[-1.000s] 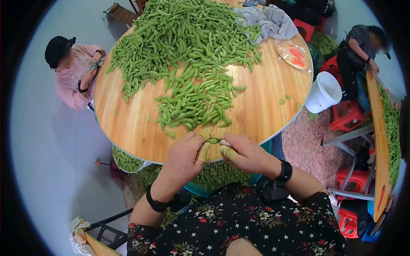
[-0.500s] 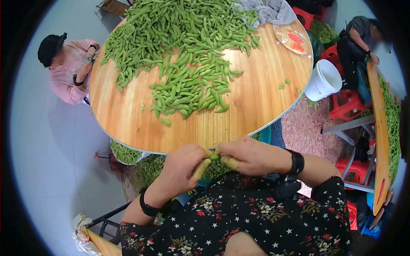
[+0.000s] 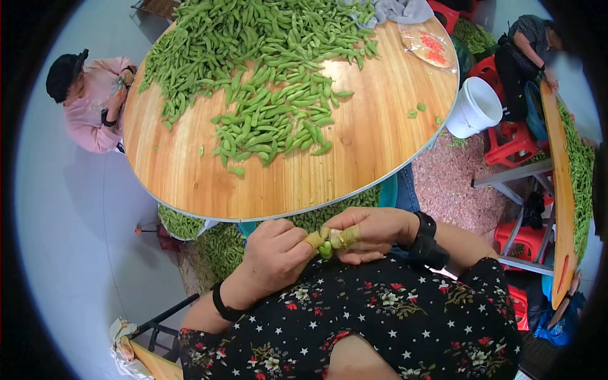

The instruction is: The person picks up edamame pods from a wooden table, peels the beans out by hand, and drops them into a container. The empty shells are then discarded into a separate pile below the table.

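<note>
Close in front of my chest, my left hand point(image 3: 278, 252) and my right hand point(image 3: 370, 234) meet, fingers pinched on a small green bean pod point(image 3: 325, 249) between them. Yellowish coverings wrap the thumb and finger tips. Just beyond my hands is the edge of a round wooden table point(image 3: 354, 145), with a large heap of green pods point(image 3: 215, 57) at its far side and a looser spread of pods point(image 3: 269, 123) nearer to me.
A white bucket point(image 3: 476, 107) stands right of the table. A plastic bag with red print point(image 3: 428, 47) and a grey cloth point(image 3: 399, 11) lie on top. One person sits at the left, another at the far right. Below the table edge are more pods point(image 3: 221, 250).
The pod between my fingers now looks opened, with green beans showing. My right hand has turned and its fingers have curled under. The view has shifted slightly, so the table appears higher and further left.
</note>
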The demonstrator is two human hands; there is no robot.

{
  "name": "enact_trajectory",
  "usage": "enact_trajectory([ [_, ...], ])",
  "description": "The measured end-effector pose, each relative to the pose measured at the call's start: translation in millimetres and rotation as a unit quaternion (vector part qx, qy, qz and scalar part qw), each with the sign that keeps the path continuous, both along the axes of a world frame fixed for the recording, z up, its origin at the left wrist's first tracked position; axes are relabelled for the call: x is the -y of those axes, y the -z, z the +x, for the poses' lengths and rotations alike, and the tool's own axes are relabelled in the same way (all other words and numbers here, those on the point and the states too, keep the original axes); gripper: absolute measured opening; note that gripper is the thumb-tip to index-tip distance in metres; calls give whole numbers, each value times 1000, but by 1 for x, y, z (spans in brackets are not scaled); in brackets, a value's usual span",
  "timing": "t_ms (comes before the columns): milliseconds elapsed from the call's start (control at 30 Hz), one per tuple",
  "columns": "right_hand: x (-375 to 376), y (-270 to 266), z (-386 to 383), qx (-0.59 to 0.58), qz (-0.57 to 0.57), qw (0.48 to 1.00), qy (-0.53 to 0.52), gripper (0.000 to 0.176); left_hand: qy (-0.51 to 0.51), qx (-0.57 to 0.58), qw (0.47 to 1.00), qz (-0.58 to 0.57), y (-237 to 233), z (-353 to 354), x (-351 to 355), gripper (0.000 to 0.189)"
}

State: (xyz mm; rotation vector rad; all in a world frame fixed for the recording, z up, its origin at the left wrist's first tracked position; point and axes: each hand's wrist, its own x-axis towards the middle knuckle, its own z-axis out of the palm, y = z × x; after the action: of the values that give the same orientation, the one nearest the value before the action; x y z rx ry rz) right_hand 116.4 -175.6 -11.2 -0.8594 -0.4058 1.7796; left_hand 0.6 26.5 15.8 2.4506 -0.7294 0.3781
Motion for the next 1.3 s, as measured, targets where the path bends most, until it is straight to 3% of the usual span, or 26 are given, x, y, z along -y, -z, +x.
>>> enact_trajectory([
  [67,-1,-3,-1,6,5,1000,29,22,-28,36,998,45,0,1,0,17],
  [133,-6,-9,-4,136,-16,987,89,22,-66,61,991,100,-2,2,2,18],
  [267,-11,-1,-9,117,-1,984,135,18,-71,70,989,114,2,2,4,18],
  [367,-11,3,-14,97,13,979,177,18,-105,43,992,58,3,0,6,18],
  [400,-11,6,-15,97,13,979,177,18,-161,-75,977,-115,7,-4,10,19],
  [433,-11,8,-17,96,15,978,185,18,-210,-190,917,-282,10,-6,11,20],
  [567,-10,3,-15,130,22,976,175,18,-136,-232,919,-288,31,-2,0,22],
  [633,-8,-6,-14,175,-19,972,156,18,-88,-199,863,-455,40,1,5,21],
  [667,-11,-8,-13,219,-57,965,135,19,-97,-194,865,-452,35,-1,4,21],
  [733,-14,4,-19,238,-26,961,141,19,-148,-280,832,-456,16,-6,3,14],
  [767,-11,8,-21,258,-9,953,159,19,-186,-309,865,-348,11,-6,-1,14],
  [800,-7,3,-20,260,-14,952,161,19,-181,-310,864,-352,12,-4,-4,14],
  [833,-5,-4,-18,318,-1,933,170,22,-171,-247,936,-184,13,-3,-8,16],
  [867,-6,-8,-16,373,16,911,176,24,-157,-175,972,-7,13,-4,-11,18],
  [900,-5,-10,-7,419,-26,903,91,30,-157,-174,972,-7,11,-5,-10,18],
  [1000,-8,-21,-11,467,50,870,149,34,-135,-136,979,-64,10,-2,0,22],
  [1067,-10,-29,-13,451,35,882,130,33,-211,-174,946,-175,13,-4,5,19],
  [1100,-10,-28,-11,460,39,878,122,33,-210,-173,946,-176,14,-3,5,19],
  [1167,-11,-22,-11,468,45,875,113,32,-174,-127,974,-69,13,-1,0,15],
  [1233,-11,-11,-13,561,93,811,138,30,-180,-125,974,-56,8,-1,3,14],
  [1300,-11,-9,-14,578,89,799,140,27,-184,-123,974,-45,3,-2,6,13],
])
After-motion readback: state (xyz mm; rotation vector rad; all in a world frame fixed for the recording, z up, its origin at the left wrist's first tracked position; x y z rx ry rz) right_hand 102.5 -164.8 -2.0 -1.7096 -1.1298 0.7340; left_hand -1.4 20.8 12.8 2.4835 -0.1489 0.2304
